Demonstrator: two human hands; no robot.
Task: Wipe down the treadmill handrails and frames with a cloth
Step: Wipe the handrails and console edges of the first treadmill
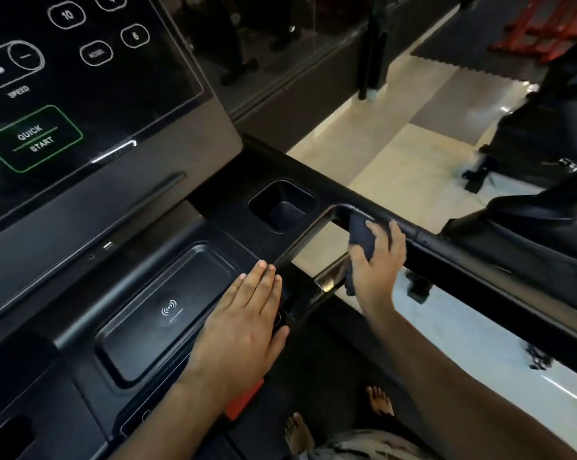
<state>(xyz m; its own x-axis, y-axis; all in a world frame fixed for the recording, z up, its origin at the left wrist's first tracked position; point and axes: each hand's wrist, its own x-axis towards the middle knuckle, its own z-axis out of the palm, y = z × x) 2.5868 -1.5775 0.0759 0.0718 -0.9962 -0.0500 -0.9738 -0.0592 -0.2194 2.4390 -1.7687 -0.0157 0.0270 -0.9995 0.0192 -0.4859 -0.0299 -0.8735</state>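
The dark blue cloth is bunched in the right hand, whose grip is closed around it, fingers curled over the top of the fabric and pressing it against the black handrail at the corner where the rail bends to frame an open gap. A loose tail of the cloth hangs below the palm, in front of a glossy black bar of the frame. Just beyond the grip, up and to its left, sits a square cup holder sunk into the black console. Further left of the grip, the left hand lies flat with its fingers straight and together, holding nothing, resting at the right edge of a shallow tray that bears a wireless charging mark. Past that hand rises the control panel, with a green-outlined QUICK START button and round number keys. Below the grip, bare feet stand on the dark treadmill deck, and to its right pale floor tiles show.
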